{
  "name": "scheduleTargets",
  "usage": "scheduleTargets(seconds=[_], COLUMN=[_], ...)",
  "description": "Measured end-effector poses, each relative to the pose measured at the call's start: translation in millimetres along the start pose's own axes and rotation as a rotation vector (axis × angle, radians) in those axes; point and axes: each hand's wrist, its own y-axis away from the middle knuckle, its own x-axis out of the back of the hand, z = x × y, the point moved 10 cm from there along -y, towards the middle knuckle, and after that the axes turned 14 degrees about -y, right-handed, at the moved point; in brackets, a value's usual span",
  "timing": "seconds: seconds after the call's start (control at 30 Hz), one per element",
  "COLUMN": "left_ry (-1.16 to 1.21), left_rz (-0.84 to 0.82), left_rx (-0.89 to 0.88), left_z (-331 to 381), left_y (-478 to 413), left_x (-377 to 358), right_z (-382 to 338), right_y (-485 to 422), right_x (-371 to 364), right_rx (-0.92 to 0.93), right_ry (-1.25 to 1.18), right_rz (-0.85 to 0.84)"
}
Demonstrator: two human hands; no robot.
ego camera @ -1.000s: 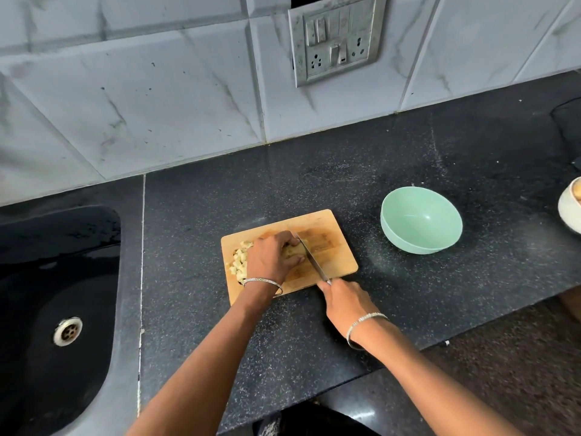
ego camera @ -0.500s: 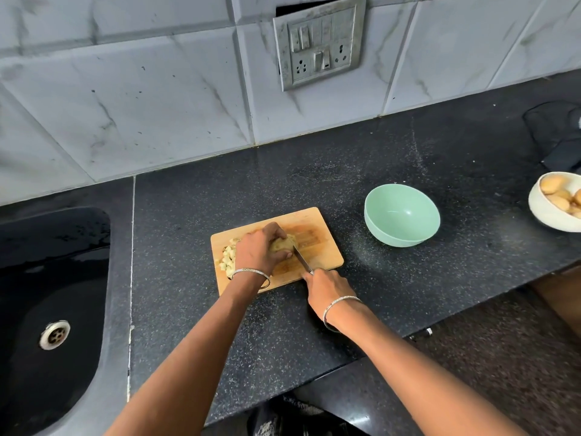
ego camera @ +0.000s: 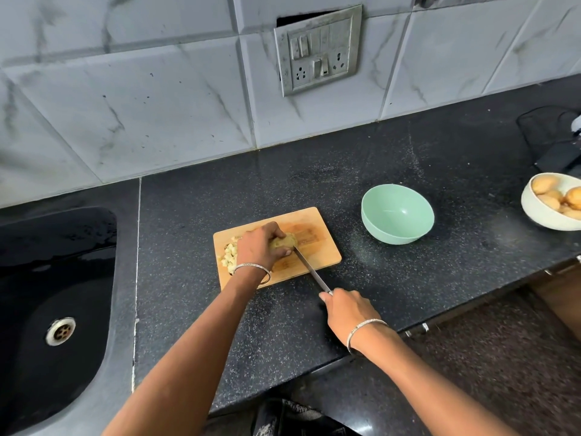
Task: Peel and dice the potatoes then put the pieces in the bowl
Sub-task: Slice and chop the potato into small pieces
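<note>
potato (ego camera: 284,241) on board (ego camera: 319,248), gripped by left hand (ego camera: 257,248); knife (ego camera: 309,267) clenched in right hand (ego camera: 347,309)

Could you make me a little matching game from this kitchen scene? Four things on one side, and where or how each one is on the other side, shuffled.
Things:
1. mint green bowl
2. white bowl
3. knife
4. diced pieces

States:
A. piled at the left end of the cutting board
B. gripped by the right hand
C. empty
D. holds whole potatoes

Pairs: 1-C, 2-D, 3-B, 4-A
</note>
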Motion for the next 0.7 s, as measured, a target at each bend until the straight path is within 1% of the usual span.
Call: scheduleTargets(seconds=[0.17,0.37,0.57,0.7], left_ry=[0.043,0.062,0.078,0.106], left_rz=[0.047,0.065,0.055,0.05], left_rx=[0.007,0.01,0.01,0.014], left_z=[-2.7,-3.8,-5.6,-6.8], left_y=[5.1,6.1,5.5,6.1], left_x=[0.6,1.3,-0.9,-1.6], right_z=[-5.2,-15.7,-21.8,-33.8], right_y=[8.7,11.2,6.7,-10.7], right_x=[24.5,27.8,40.8,27.5], right_rx=[0.027,0.031,0.067,0.053], right_ry=[0.053,0.063,0.023,0.004], right_rz=[0.007,0.025,0.106,0.066])
